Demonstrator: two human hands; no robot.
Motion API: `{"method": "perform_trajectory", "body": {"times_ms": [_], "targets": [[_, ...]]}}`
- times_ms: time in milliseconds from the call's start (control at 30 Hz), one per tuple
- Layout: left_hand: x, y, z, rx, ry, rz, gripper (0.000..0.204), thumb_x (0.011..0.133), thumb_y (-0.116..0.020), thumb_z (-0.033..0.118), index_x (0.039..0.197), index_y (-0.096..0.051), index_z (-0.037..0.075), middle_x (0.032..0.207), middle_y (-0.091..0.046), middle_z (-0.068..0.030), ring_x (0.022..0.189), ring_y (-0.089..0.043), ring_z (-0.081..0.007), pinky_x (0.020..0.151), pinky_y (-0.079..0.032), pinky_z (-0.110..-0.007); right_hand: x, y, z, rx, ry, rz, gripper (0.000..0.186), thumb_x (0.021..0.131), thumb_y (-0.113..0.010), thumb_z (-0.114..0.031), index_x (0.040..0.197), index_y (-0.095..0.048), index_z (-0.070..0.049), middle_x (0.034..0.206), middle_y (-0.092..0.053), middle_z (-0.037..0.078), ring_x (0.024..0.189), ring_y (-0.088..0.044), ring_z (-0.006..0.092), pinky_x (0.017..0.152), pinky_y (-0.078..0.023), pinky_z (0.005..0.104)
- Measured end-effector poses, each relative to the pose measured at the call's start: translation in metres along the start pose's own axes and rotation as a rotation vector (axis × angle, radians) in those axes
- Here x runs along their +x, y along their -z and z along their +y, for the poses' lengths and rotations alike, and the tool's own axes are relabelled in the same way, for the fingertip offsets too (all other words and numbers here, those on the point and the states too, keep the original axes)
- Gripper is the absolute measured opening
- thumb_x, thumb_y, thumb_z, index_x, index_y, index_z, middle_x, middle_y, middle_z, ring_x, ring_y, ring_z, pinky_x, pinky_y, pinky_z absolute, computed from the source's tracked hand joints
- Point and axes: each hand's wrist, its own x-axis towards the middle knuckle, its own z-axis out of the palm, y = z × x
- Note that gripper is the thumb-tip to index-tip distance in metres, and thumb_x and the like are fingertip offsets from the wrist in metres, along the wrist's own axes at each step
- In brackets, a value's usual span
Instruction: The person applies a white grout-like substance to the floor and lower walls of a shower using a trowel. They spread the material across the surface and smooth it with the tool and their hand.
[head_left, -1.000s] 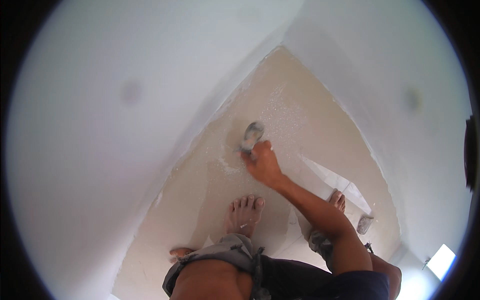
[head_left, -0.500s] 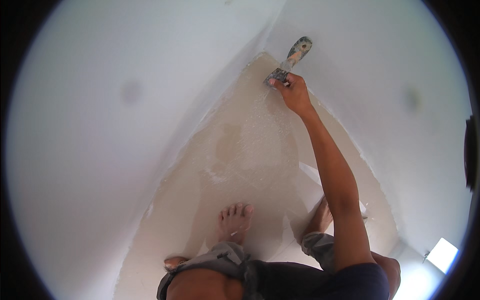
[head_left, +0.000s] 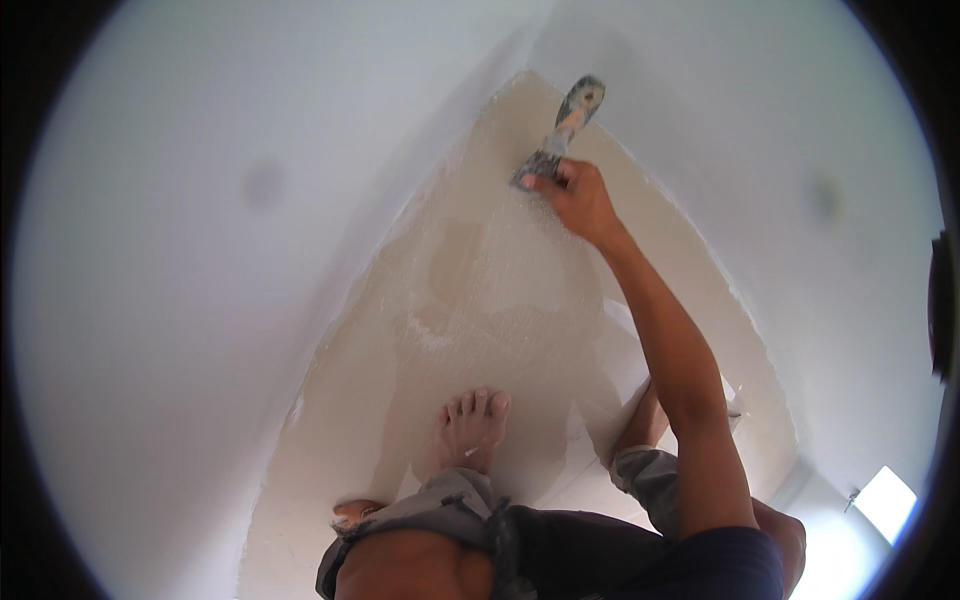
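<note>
My right hand (head_left: 580, 195) is closed around a putty knife (head_left: 573, 118), gripping it low by its stained metal blade. The worn handle, dark with an orange patch, points up and away from me. The blade's edge is down at the beige floor (head_left: 520, 290), close to the far corner. White dust and scrape marks speckle the floor there, among darker patches. I see no left hand that I can make out.
White walls meet at the far corner, one on the left (head_left: 220, 270) and one on the right (head_left: 740, 150). My bare foot (head_left: 472, 425) rests on the floor. A bright pale rectangle (head_left: 885, 505) shows at the lower right.
My right hand has drawn the putty knife slightly left and nearer to me, away from the corner. The view has shifted a little, so more floor shows by the corner.
</note>
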Motion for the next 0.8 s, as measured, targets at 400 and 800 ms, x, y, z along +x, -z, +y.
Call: {"method": "perform_trajectory", "body": {"times_ms": [400,800], "targets": [[0.009,0.008,-0.002,-0.05,0.017,-0.163,0.046,0.11,-0.05,0.025,0.153,-0.038,0.014,0.156,-0.041,-0.0118,0.144,-0.041,-0.0364,0.123,-0.031,-0.049,-0.188,-0.095,0.024,0.018,0.211,-0.226,0.02,0.094,-0.078,-0.018,0.105,-0.074,-0.002,0.098,-0.072,0.024,0.087,-0.071,0.0429,0.073,-0.056,0.0471],[0.01,0.036,0.019,-0.183,0.198,-0.166,0.059,0.11,-0.053,0.02,0.165,-0.033,0.009,0.169,-0.038,-0.0152,0.154,-0.038,-0.039,0.129,-0.029,-0.053,-0.004,-0.005,-0.002,-0.037,0.113,0.201,0.029,0.093,-0.084,-0.026,0.092,-0.079,0.002,0.066,-0.063,0.011,0.058,-0.049,0.0145,0.058,-0.044,0.0364]]}}
